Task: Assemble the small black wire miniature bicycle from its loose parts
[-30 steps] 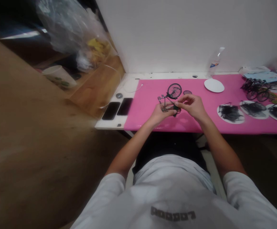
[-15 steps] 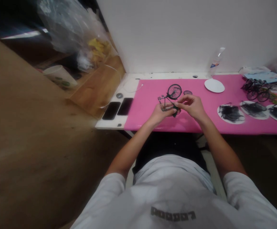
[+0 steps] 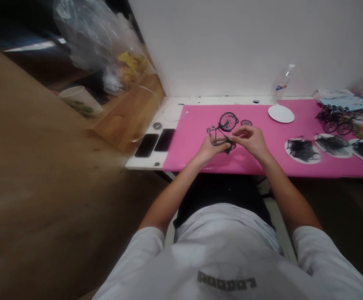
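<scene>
A small black model bicycle (image 3: pixel 228 121) is held over the pink table covering, one spoked wheel pointing away from me. My left hand (image 3: pixel 211 149) is closed around its frame from the left, thumb lying across the near part. From the right, my right hand (image 3: pixel 249 139) pinches at the bicycle's frame with thumb and fingertips. Whether a separate tiny part sits in that pinch is hidden. Just beyond my right fingers a loose small wheel (image 3: pixel 246 123) lies on the pink covering (image 3: pixel 194 125).
To the right are several white plates (image 3: pixel 303 159) with black parts, a bare white plate (image 3: pixel 281 113) and a cluster of model bicycles (image 3: pixel 336 118). A clear bottle (image 3: pixel 283 85) stands by the wall. Two dark phones (image 3: pixel 146 145) lie at the left edge.
The hands and the bicycle hold almost the same place. My right fingers have shifted very slightly at the frame, and the view has moved a little.
</scene>
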### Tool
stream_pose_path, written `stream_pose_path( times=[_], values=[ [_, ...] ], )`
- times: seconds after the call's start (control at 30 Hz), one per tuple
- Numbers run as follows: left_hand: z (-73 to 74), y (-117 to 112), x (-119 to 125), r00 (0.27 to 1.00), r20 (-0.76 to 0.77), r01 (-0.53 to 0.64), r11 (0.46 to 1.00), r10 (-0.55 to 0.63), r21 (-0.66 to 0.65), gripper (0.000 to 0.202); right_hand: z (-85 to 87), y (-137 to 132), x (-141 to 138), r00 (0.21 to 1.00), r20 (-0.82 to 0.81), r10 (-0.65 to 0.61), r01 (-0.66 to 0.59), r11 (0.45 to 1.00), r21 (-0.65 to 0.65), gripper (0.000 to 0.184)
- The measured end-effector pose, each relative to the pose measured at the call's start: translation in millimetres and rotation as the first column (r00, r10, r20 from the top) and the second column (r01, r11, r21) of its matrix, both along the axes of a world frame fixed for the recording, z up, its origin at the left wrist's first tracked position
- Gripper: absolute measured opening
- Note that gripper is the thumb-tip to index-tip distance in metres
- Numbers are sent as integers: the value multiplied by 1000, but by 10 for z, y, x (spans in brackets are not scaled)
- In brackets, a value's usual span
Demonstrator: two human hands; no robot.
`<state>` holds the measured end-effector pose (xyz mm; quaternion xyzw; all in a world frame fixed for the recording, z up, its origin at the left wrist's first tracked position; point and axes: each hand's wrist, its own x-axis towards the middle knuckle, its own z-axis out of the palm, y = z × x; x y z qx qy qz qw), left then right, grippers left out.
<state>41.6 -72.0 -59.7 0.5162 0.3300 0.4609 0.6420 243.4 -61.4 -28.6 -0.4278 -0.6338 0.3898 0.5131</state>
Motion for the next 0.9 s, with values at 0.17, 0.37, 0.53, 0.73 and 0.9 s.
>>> stream_pose_path(
  times=[0.17,0.37,0.53,0.73,0.9],
  values=[
    [-19,28,-26,1000,-8,-3,999,4,44,52,-10,-1,-21,1000,3,-9,9,1000,15,58],
    [-104,161,-123,999,-2,-52,997,52,54,55,-60,86,27,994,13,-106,104,989,107,43],
    [-186,276,-181,995,30,-96,995,95,34,57,-253,214,101,942,307,-133,108,989,99,26],
    [-223,341,-218,989,32,-148,989,148,21,59,-570,268,57,807,591,4,18,999,-31,17],
    [-290,413,-252,983,16,-183,983,183,-8,63,-700,300,21,727,687,-27,93,994,-60,20]
  ],
)
